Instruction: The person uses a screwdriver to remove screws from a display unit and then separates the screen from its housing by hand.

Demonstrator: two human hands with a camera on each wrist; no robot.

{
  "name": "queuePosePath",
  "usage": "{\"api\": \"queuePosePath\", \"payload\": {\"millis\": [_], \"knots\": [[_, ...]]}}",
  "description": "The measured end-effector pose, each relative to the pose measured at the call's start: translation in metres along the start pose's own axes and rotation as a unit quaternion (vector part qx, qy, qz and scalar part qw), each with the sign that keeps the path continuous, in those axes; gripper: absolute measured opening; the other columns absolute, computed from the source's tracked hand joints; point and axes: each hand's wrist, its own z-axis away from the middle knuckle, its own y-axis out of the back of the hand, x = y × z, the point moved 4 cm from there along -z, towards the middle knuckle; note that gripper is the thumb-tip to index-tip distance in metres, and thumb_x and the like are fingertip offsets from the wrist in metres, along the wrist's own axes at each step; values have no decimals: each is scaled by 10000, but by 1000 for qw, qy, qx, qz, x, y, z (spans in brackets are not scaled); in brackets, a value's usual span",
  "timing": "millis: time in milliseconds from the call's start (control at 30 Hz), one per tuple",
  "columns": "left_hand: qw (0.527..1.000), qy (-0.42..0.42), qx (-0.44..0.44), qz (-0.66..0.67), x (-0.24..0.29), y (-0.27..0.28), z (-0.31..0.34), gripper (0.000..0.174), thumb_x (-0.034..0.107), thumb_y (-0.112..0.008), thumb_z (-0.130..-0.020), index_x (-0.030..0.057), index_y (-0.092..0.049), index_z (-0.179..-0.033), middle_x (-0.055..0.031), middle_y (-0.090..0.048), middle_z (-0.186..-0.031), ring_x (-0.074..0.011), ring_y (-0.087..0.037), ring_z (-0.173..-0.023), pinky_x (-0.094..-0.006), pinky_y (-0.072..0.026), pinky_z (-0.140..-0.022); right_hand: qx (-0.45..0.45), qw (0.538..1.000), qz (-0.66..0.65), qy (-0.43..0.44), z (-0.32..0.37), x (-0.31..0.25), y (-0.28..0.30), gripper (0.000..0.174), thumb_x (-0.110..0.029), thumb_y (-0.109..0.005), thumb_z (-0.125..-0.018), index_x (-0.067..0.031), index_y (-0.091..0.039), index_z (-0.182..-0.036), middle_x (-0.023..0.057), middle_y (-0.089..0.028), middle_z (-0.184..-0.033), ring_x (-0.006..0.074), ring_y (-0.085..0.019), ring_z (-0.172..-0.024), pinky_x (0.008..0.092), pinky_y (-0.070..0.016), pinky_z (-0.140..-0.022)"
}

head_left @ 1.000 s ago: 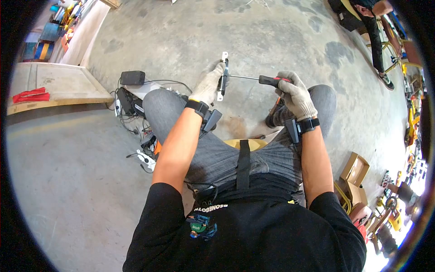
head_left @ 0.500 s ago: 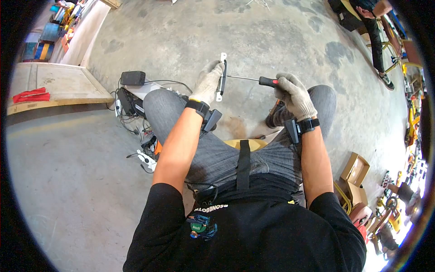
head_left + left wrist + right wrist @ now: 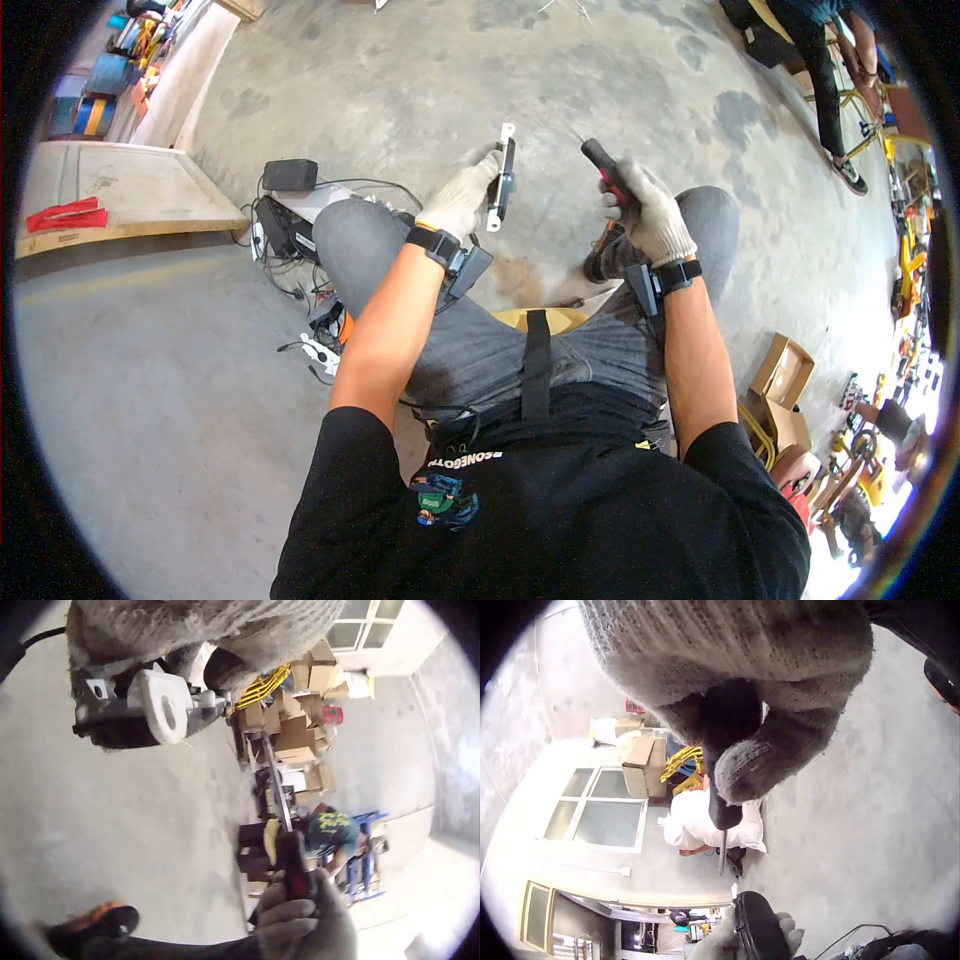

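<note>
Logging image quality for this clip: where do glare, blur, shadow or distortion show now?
Head view: fisheye bending with black corners, glare at lower right, the screwdriver shaft faint and smeared; left wrist view: dark corners, washed-out light at lower right; right wrist view: the right hand shaded around its curled fingers.

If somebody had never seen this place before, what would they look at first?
Probably the two gloved hands in the middle of the head view: the left hand holds a black-and-white part, and the right hand grips a screwdriver, its shaft pointing away from the person. Next, maybe the bright red cloth on the pale bench at the picture's left.
</note>
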Motion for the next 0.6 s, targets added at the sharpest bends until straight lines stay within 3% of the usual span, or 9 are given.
{"api": "queuePosePath", "payload": {"millis": [67,133,200,233,333,400,467,533,600], "knots": [[991,2,-48,125,-7,-10,-5,532,326,-620,-1049,49,-486,-1482,-88,-662,-979,-184,-679,-892,-298,-572,-756,-94,992,85,11,6,2,-20,469,-286,-701,-987,3,-542,-1321,83,-633,-1015,177,-623,-823,327,-566,-753],[993,13,-60,96,-13,-11,-6,513,294,-612,-1054,51,-477,-1486,-74,-658,-1019,-166,-664,-864,-301,-576,-743,-117,984,133,11,7,6,-28,468,-278,-728,-936,5,-581,-1278,56,-651,-1019,149,-644,-879,331,-565,-807],[995,10,-74,63,-21,-17,-9,484,276,-600,-1060,63,-486,-1480,-60,-650,-1022,-155,-654,-844,-296,-573,-737,-159,960,220,71,3,13,-33,479,-235,-746,-902,13,-592,-1283,37,-641,-1017,131,-621,-917,299,-526,-840],[996,24,-63,55,-25,-22,-7,442,269,-580,-1070,73,-516,-1461,-41,-649,-1000,-143,-646,-838,-281,-560,-733,-133,939,308,70,4,13,-32,474,-234,-772,-874,13,-621,-1249,32,-650,-1031,127,-608,-951,282,-498,-869],[995,16,-98,27,-31,-33,0,416,264,-571,-1073,61,-543,-1435,-33,-649,-994,-123,-635,-822,-269,-552,-722,-55,930,357,64,9,12,-48,458,-249,-795,-859,4,-653,-1213,37,-674,-1027,133,-628,-951,280,-507,-863],[995,11,-102,11,-34,-37,-1,390,243,-565,-1072,51,-566,-1411,-28,-652,-1003,-103,-622,-806,-263,-548,-711,-62,930,352,83,7,17,-52,435,-271,-803,-859,-1,-673,-1174,43,-700,-1006,132,-642,-916,286,-520,-849],[993,-1,-117,-8,-35,-41,0,380,223,-556,-1070,40,-567,-1404,-24,-657,-1010,-87,-599,-775,-257,-541,-697,-79,901,406,133,4,21,-55,399,-275,-794,-874,2,-683,-1140,51,-713,-965,125,-651,-890,296,-533,-830],[994,10,-107,18,-33,-45,1,376,208,-552,-1068,30,-566,-1400,-27,-665,-1033,-77,-577,-770,-245,-524,-699,-117,913,362,148,2,29,-58,385,-268,-788,-875,-18,-685,-1148,77,-717,-954,140,-662,-886,313,-537,-826],[992,-7,-124,7,-33,-47,0,382,195,-557,-1063,12,-560,-1398,-32,-672,-1062,-78,-572,-787,-234,-509,-707,-98,879,433,175,-2,31,-55,371,-256,-783,-868,-56,-688,-1166,101,-714,-948,180,-678,-879,328,-536,-821]]}}
